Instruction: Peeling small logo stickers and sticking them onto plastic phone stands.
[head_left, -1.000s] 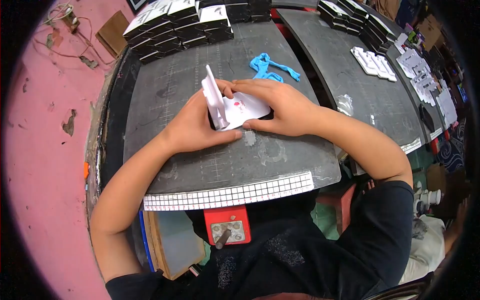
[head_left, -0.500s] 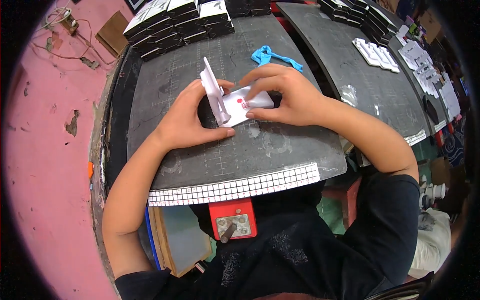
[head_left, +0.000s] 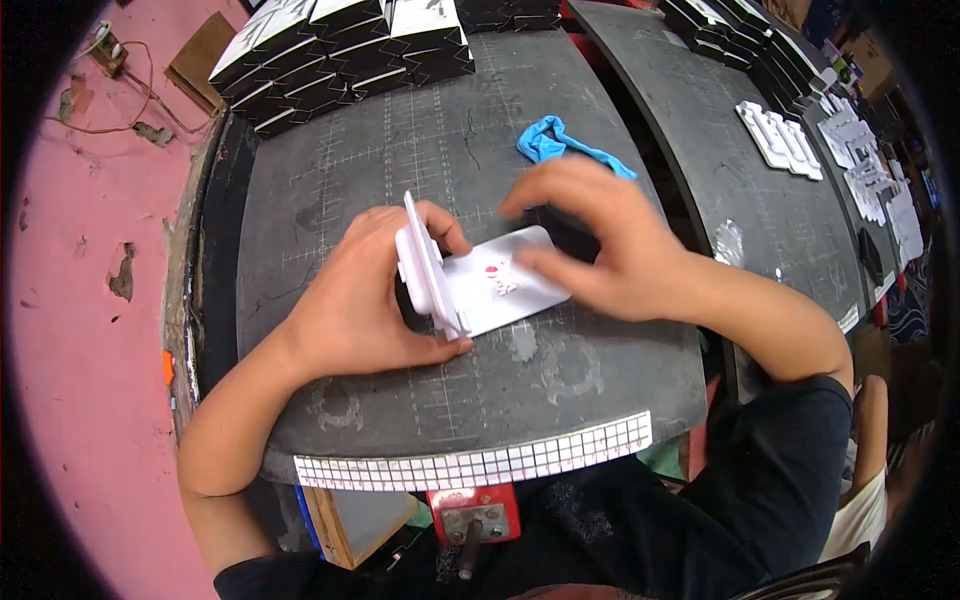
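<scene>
A white plastic folding stand (head_left: 512,285), perhaps a phone stand, stands on the dark work mat (head_left: 400,400). Its flat base carries a small red mark, and its other panel rises upright at the left end. My left hand (head_left: 350,290) grips that upright part from the left, thumb at the near edge and fingers at the far side. My right hand (head_left: 620,245) is over the base's right end, blurred, with thumb and fingers apart and nothing between them. Whether its thumb touches the base I cannot tell.
Stacked black-and-white boxes (head_left: 340,60) line the far left edge. A blue glove or cloth (head_left: 545,140) lies beyond my right hand. On the right-hand table are white plastic parts (head_left: 780,140) and more boxes (head_left: 720,40). A gridded ruler strip (head_left: 480,465) runs along the near edge.
My right hand has lifted and drawn back to the right from the stand's base, baring more of it. My left hand keeps its hold. The whole view has shifted, putting the table lower.
</scene>
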